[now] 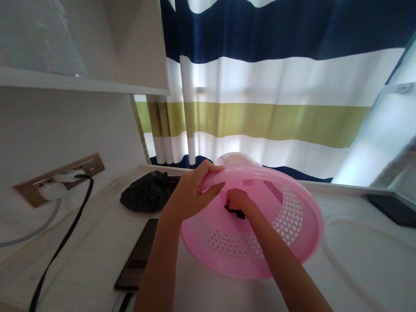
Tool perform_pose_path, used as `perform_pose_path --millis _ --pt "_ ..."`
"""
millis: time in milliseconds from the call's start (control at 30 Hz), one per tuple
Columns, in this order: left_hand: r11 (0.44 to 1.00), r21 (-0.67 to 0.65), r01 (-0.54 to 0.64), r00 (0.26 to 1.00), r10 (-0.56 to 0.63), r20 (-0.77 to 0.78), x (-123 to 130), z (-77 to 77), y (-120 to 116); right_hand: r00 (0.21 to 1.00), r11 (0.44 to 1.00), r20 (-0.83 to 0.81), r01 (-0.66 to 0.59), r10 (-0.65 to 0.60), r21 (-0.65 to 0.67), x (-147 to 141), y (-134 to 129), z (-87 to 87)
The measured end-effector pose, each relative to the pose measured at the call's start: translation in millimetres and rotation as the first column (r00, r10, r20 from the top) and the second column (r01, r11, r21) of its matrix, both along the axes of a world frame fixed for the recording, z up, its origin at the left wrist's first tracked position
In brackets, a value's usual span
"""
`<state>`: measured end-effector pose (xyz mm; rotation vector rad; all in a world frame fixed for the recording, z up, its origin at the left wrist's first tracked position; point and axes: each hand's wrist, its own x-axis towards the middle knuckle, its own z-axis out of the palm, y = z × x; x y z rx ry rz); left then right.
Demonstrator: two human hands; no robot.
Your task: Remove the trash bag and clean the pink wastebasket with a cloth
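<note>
A pink plastic basket (308,227) with perforated sides lies tilted on the white desk, its mouth facing me. My left hand (199,187) grips its rim at the upper left, thumb inside and fingers behind. My right hand (238,202) reaches into the basket, fingers closed in a fist near the bottom. A small black piece of material (238,213) shows under that fist; its kind is unclear. Behind the basket, part of another pale pink rounded thing (236,158) shows.
A black plastic bag (150,191) and a dark tablet-like slab (138,258) lie left. Cables run from the wall socket (61,177). A dark flat object (399,211) lies at the back right. A striped curtain (269,83) hangs behind; a shelf (69,83) juts out upper left.
</note>
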<state>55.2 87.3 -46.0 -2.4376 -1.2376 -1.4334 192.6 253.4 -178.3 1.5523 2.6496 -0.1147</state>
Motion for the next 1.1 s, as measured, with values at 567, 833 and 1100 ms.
perform_pose_path --millis 567,833,1100 --pt "0.984 -0.153 0.089 0.995 -0.095 -0.034 -6.2 1.9 -4.2 0.973 0.97 -0.097 -0.22 0.211 -0.105 6.4 -55.4 3.4" --pt "0.987 -0.153 0.046 0.995 -0.058 -0.076 -5.0 6.3 -5.6 0.994 0.979 -0.069 0.094 -0.083 0.179 -16.7 -35.5 -11.9" --pt "0.98 -0.175 0.093 0.993 -0.104 -0.053 -8.5 5.1 -0.6 0.975 0.955 -0.115 0.213 -0.193 0.205 -23.9 2.8 -27.0"
